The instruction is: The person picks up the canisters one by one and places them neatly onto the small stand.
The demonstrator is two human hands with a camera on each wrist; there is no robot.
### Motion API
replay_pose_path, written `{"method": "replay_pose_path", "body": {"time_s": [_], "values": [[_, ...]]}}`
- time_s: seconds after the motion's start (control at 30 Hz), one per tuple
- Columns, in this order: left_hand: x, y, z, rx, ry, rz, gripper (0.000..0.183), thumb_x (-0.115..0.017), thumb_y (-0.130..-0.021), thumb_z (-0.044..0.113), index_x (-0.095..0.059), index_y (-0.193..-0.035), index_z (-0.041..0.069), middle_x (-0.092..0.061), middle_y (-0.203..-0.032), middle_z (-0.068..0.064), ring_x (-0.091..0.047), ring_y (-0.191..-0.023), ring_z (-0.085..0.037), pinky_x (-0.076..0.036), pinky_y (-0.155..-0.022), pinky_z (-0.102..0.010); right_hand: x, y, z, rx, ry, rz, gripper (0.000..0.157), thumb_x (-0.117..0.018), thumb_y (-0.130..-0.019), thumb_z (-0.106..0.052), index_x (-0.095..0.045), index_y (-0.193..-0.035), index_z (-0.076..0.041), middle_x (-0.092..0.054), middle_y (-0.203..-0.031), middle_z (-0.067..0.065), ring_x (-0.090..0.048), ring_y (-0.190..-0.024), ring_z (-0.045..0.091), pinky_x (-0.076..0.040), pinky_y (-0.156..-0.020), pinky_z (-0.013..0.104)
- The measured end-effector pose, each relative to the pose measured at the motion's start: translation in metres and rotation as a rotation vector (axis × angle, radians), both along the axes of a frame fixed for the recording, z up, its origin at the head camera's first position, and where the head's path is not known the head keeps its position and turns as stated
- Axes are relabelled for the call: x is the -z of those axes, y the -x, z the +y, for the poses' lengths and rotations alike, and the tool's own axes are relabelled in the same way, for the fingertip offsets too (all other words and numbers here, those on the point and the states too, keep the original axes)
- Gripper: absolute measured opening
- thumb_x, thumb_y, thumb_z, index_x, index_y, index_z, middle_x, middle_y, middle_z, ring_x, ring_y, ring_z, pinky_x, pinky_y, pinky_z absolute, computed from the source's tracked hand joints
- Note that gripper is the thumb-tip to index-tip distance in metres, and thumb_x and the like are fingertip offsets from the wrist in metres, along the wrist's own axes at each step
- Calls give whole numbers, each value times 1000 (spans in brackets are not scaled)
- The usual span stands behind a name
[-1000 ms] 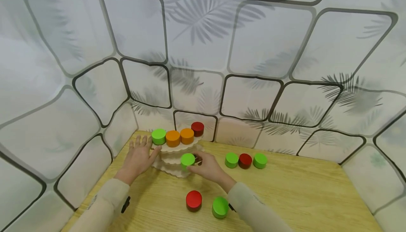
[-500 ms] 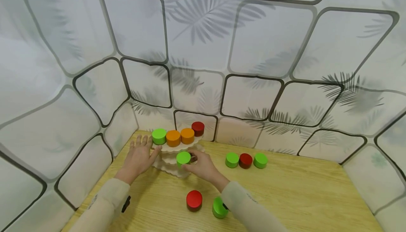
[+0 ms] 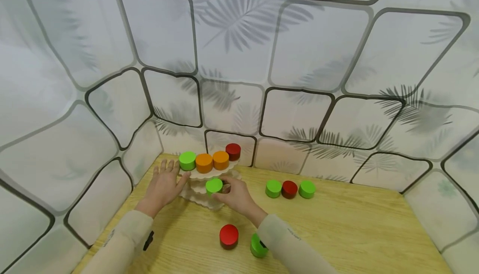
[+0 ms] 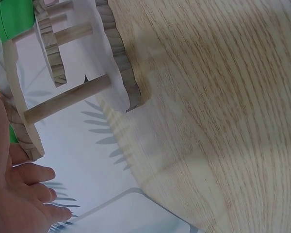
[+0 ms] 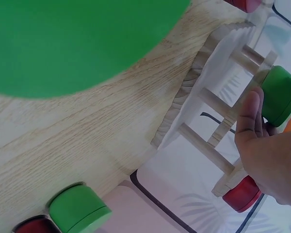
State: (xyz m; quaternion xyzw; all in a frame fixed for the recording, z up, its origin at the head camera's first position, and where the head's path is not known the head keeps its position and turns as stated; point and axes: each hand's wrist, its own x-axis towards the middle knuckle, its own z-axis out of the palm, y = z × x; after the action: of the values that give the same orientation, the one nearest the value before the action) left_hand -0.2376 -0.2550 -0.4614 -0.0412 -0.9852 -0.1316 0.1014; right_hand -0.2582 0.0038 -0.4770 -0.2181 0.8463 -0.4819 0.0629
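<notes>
A tiered wooden stand (image 3: 205, 200) with scalloped edges stands on the table at the left. On its top tier a green round block (image 3: 187, 160), two orange round blocks (image 3: 204, 163) and a dark red one (image 3: 233, 151) form a curved row. My left hand (image 3: 161, 186) touches the left end of that tier, fingers extended. Between right thumb and fingers, my right hand (image 3: 238, 195) pinches another green round block (image 3: 214, 186) over the middle tier. In the right wrist view this block (image 5: 279, 94) overlaps the stand's upper part. Wooden posts (image 4: 68, 99) between tiers show in the left wrist view.
A red round block (image 3: 229, 236) and a green one (image 3: 258, 247) stand on the front of the table (image 3: 337, 232), the green one partly behind my right sleeve. Two green blocks (image 3: 273, 188) flank a dark red one (image 3: 289, 189) farther back. Patterned walls (image 3: 299, 120) border the table.
My right hand has carried the pinched green block leftward and slightly back over the stand's middle tier. My left hand has stayed in place at the top tier.
</notes>
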Motion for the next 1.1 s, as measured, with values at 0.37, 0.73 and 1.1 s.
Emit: {"method": "replay_pose_path", "body": {"time_s": [0.37,0.73,1.1], "values": [[-1,0,0,6,-3,9,76,-40,-113,49,-41,-154,-15,-41,-157,-40,-28,-152,-61,-25,-121,-75,2,0,-5,-20,32,-7,50,-78,-94,-9,-64,-141,1,-72,-127,19,-74,-102,28,-64,-82,31],[-1,-1,0,5,7,3,76,-39,-113,49,-40,-154,-15,-40,-157,-40,-27,-153,-61,-25,-121,-75,1,-5,-15,19,24,63,42,-78,-94,-10,-69,-133,4,-75,-114,19,-75,-96,28,-63,-82,32],[-2,-1,1,2,4,-4,75,-41,-113,48,-40,-154,-15,-40,-158,-40,-26,-153,-61,-25,-121,-75,3,-6,-26,49,26,127,31,-78,-94,-10,-76,-122,4,-78,-101,15,-73,-91,25,-62,-79,32]]}}
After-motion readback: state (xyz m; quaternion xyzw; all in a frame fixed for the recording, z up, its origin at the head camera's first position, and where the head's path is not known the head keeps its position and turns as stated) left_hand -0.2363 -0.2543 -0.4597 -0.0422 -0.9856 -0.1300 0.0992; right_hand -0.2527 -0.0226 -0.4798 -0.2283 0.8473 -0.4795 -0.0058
